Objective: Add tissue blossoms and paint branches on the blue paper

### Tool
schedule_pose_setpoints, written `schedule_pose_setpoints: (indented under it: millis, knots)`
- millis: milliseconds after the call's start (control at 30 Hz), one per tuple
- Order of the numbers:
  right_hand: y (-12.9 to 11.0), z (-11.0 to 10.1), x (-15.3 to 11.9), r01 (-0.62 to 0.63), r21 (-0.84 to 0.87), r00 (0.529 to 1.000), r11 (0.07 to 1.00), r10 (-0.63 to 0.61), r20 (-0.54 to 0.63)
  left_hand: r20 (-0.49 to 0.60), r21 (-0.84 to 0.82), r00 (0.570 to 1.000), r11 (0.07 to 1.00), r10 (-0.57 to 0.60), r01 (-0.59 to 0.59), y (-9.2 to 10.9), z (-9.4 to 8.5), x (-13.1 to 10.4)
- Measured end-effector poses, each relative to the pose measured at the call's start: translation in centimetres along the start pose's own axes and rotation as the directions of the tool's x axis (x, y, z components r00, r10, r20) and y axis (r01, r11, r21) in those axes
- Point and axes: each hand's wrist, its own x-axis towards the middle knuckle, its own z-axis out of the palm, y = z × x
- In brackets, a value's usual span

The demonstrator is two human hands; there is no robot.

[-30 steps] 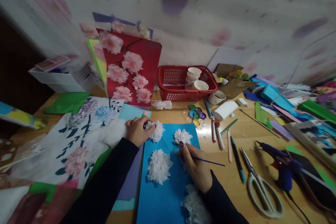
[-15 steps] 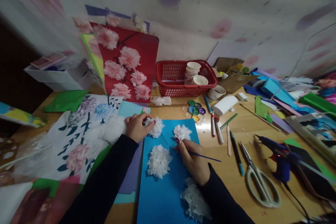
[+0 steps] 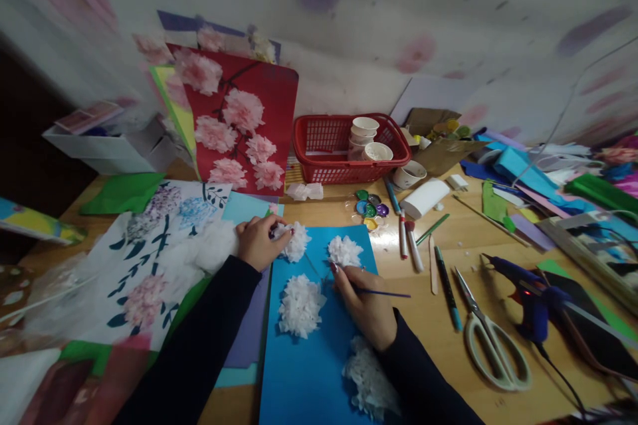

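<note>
A blue sheet (image 3: 309,372) lies on the wooden table, bearing several white paper flowers, one of them (image 3: 302,306) at its left middle. My left hand (image 3: 262,242) is closed at the top-left white flower (image 3: 296,243), its fingertips touching the petals; whether it pinches them is hard to see. My right hand (image 3: 366,302) grips a thin dark paintbrush (image 3: 386,293) between the upper-right flower (image 3: 345,251) and the lower-right flower (image 3: 369,377). Its tip is near thin dark lines on the blue sheet. My right forearm partly covers the lower-right flower.
Behind the sheet are a red basket (image 3: 329,172) with paper cups and a paint palette (image 3: 371,209). Scissors (image 3: 491,339), markers and a glue gun (image 3: 533,299) lie right. Left are a floral paper (image 3: 112,279) and a standing red picture (image 3: 279,106).
My right hand has barely moved, while the brush handle has tilted slightly closer to level. The whole view has shifted a little. My left hand stays at the same flower.
</note>
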Motion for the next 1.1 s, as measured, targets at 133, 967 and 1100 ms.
schedule_pose_setpoints:
  millis: [133,967,1100]
  knots:
    - [-0.04,-0.01,-0.07,-0.053,0.06,0.999,0.997,0.053,0.001,0.002,0.001,1.0,1.0,0.001,-0.001,-0.01,-0.02,0.0]
    - [0.32,-0.04,-0.03,0.055,-0.064,0.998,0.996,-0.053,0.024,-0.006,-0.002,1.0,1.0,-0.004,0.004,0.13,-0.16,-0.01]
    - [0.15,-0.12,0.01,0.036,-0.04,0.999,0.999,-0.035,0.027,-0.005,0.0,1.0,1.0,-0.005,0.005,0.2,-0.2,-0.05]
